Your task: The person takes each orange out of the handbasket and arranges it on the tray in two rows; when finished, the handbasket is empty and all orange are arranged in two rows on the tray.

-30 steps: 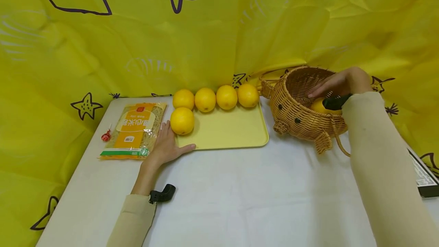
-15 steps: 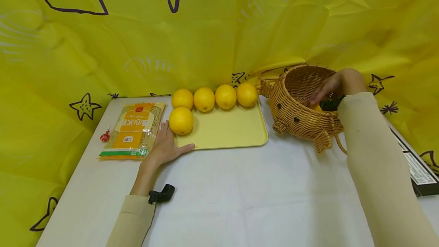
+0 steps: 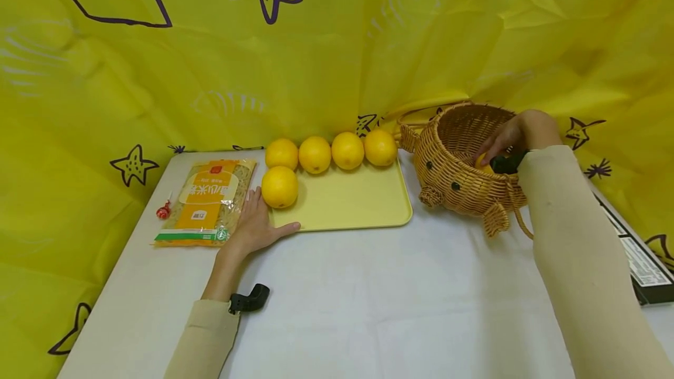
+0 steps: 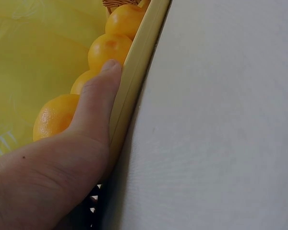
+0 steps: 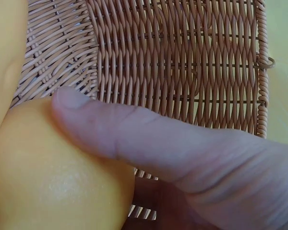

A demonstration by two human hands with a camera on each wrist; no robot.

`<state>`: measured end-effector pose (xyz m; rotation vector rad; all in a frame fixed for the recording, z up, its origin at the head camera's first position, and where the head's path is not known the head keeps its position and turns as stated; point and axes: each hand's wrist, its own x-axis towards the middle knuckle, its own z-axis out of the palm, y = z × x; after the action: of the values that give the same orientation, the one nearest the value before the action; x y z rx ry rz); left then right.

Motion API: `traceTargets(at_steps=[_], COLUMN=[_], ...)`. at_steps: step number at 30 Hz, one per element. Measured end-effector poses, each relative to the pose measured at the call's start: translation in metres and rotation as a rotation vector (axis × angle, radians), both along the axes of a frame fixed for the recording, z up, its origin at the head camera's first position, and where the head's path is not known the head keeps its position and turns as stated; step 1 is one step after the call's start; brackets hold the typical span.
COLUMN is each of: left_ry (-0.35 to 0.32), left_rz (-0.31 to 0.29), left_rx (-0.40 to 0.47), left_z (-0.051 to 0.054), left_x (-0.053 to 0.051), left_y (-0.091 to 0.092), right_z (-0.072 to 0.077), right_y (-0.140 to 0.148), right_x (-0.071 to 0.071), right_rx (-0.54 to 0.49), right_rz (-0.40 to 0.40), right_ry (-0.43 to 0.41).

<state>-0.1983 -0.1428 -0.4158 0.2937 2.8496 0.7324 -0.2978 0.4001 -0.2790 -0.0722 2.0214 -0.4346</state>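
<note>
My left hand point(image 3: 255, 226) rests at the front left corner of a yellow tray point(image 3: 350, 202), fingers straight along its left side and thumb point(image 4: 97, 98) along its front edge. Several oranges point(image 3: 347, 151) line the tray's back, and another orange point(image 3: 279, 186) lies in front of the leftmost one, near my fingertips. Inside a pig-shaped wicker basket point(image 3: 444, 162) at the right, my right hand point(image 3: 518, 134) holds an orange point(image 5: 62, 167), its thumb laid over the top. Its other fingers are mostly hidden. A second orange surface point(image 5: 7, 48) shows at the left edge of the right wrist view.
Left of the tray lies a packet of noodles point(image 3: 207, 200), with a red-wrapped lollipop point(image 3: 164, 210) beside it. A black-and-white box point(image 3: 645, 265) sits at the table's right, partly behind my right sleeve. A yellow patterned cloth point(image 3: 316, 63) hangs behind the table.
My right hand has lowered deeper into the basket and its fingers have closed on the orange. My left hand and the oranges on the tray have stayed put.
</note>
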Motion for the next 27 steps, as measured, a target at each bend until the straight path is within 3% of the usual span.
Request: traceTargets(at_steps=[3, 10, 19, 22, 27], left_ry=[0.0, -0.01, -0.008, -0.013, -0.011], left_rz=[-0.001, 0.0, -0.002, -0.004, -0.005], left_rx=[-0.001, -0.004, -0.01, -0.01, -0.012], left_z=[0.0, 0.001, 0.0, 0.0, 0.001], left_x=[0.001, 0.002, 0.002, 0.002, 0.001], left_y=[0.0, -0.001, 0.0, 0.0, 0.0], right_z=[0.003, 0.002, -0.004, 0.002, 0.024], right_y=[-0.002, -0.002, 0.005, 0.006, 0.01], right_x=[0.005, 0.008, -0.002, -0.001, 0.012], right_rx=[0.003, -0.068, -0.098, -0.156, -0.299], right_rz=[0.002, -0.12, -0.062, -0.083, -0.113], right_ry=[0.042, 0.062, 0.23, 0.275, 0.401])
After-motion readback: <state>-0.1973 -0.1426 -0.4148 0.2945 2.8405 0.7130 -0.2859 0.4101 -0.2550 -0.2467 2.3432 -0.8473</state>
